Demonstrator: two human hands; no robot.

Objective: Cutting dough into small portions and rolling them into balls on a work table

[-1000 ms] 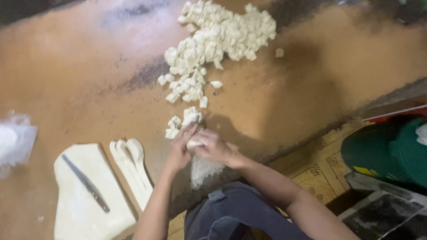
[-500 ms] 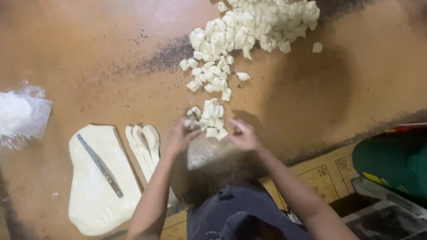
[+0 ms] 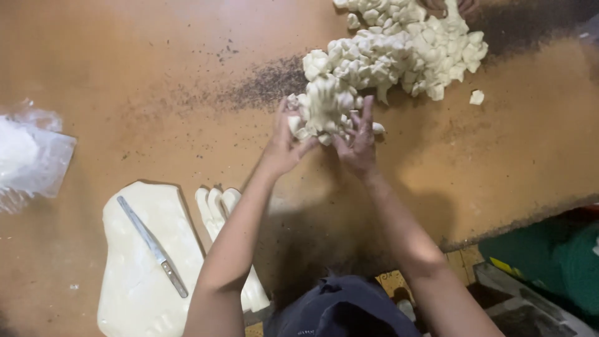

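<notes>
Hands, left hand point(image 3: 284, 146) and right hand point(image 3: 357, 145), cup open around dough pieces point(image 3: 324, 109) on the table point(image 3: 125, 75).

Both hands have moved up the brown table point(image 3: 125, 75), away from the near edge: the left hand point(image 3: 284, 145) and right hand point(image 3: 357, 142) now cup a clump of cut dough pieces point(image 3: 324, 106) between open fingers and press it against the big pile point(image 3: 405, 50). The small scatter they worked at a second ago has been gathered in, leaving the strip below the pile bare
</notes>
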